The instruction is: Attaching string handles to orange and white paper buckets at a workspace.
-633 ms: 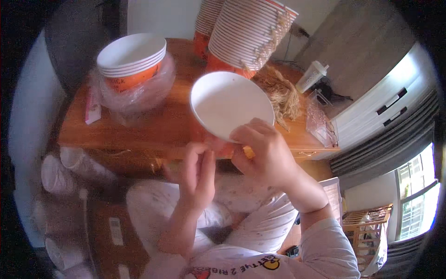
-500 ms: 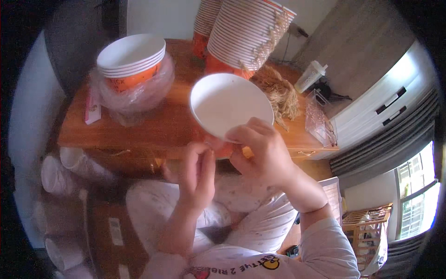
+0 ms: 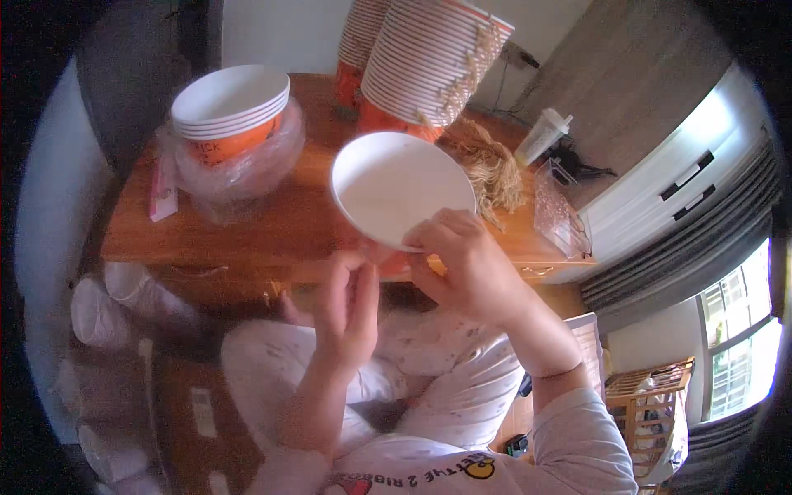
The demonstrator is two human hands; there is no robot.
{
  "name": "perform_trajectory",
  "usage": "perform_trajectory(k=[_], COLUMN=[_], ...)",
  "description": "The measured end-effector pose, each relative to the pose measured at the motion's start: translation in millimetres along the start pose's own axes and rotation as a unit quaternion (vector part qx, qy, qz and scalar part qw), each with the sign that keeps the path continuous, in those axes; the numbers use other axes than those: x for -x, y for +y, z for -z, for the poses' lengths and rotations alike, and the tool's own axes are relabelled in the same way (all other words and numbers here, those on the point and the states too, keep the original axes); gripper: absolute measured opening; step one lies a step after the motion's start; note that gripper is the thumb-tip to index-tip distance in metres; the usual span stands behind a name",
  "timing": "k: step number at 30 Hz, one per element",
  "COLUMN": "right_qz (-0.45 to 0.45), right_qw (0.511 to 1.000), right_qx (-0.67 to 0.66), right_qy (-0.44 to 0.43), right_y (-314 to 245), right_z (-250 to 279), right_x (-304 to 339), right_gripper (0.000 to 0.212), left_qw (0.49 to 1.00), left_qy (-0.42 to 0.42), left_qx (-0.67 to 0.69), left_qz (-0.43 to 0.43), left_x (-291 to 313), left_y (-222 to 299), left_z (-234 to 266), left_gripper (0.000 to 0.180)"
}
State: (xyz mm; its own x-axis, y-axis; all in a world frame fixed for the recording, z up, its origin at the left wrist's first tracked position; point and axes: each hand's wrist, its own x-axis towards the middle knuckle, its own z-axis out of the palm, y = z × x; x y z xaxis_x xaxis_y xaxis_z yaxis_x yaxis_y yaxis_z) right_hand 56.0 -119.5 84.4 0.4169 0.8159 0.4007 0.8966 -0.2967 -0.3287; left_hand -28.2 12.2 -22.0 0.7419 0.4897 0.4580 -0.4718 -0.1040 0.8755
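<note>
Gripping the near rim of a white-lined paper bucket (image 3: pixel 400 186) with the right hand (image 3: pixel 466 268), fingers over the edge and thumb beneath. Holding the bucket tilted, mouth turned up toward the head, just above the front edge of a brown wooden worktop (image 3: pixel 247 241). Keeping the left hand (image 3: pixel 351 301) just below the bucket's orange underside, fingers curled in toward the thumb. Impossible to tell from this angle about anything pinched there, or about contact with the bucket. Just behind the bucket, on the worktop, a tall leaning stack (image 3: pixel 421 70) of nested orange buckets with white rims; beside and behind that, a second stack (image 3: pixel 360 37). Down the side of the tall stack, a tan braid (image 3: pixel 470 78); at its foot, to the right, a loose bundle of straw-coloured strands (image 3: pixel 499 181). Farther right, a lidded drink cup (image 3: pixel 544 134) with a straw, and nearer the front corner a clear box (image 3: pixel 557 216). On the left, a short nest of buckets (image 3: pixel 235 140) in crumpled clear plastic (image 3: pixel 247 181), near a pink-and-white box (image 3: pixel 163 194). Below, folded legs in pale patterned trousers (image 3: pixel 276 363); on the far left, whitish wrapped bundles (image 3: pixel 99 315). At lower right, a slatted wooden rack (image 3: pixel 648 404) near a bright window (image 3: pixel 738 371).
</note>
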Motion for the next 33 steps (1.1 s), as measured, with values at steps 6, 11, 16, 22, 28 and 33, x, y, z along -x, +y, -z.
perform_trajectory(k=[6, 11, 16, 22, 28, 33], right_qz=[0.019, -0.038, -0.021, -0.052, -0.024, 0.008], right_qw=[0.998, 0.998, 0.996, 0.985, 0.981, 0.981], right_qx=[0.048, -0.042, -0.085, -0.161, -0.161, -0.114], right_qy=[0.036, 0.022, 0.001, 0.022, 0.106, 0.157], right_y=[6, 5, 6, 4, 13, 25], right_z=[-1, -1, 5, 4, 2, 9], right_x=[1, 0, -1, 2, 6, 20], right_gripper=[0.017, 0.018, 0.014, 0.011, 0.014, 0.019], left_qw=[1.000, 1.000, 0.999, 0.997, 0.991, 0.994], left_qy=[0.001, 0.003, 0.011, -0.017, 0.014, 0.020], left_qx=[0.009, -0.007, -0.009, -0.067, -0.095, -0.099], left_qz=[0.003, 0.009, -0.031, -0.036, -0.092, -0.046], left_x=[-2, -2, -4, -2, -3, 1], left_y=[-2, 4, -4, 0, -8, -5], left_z=[2, -1, -7, -8, -15, -16], left_gripper=[0.006, 0.007, 0.008, 0.009, 0.005, 0.003])
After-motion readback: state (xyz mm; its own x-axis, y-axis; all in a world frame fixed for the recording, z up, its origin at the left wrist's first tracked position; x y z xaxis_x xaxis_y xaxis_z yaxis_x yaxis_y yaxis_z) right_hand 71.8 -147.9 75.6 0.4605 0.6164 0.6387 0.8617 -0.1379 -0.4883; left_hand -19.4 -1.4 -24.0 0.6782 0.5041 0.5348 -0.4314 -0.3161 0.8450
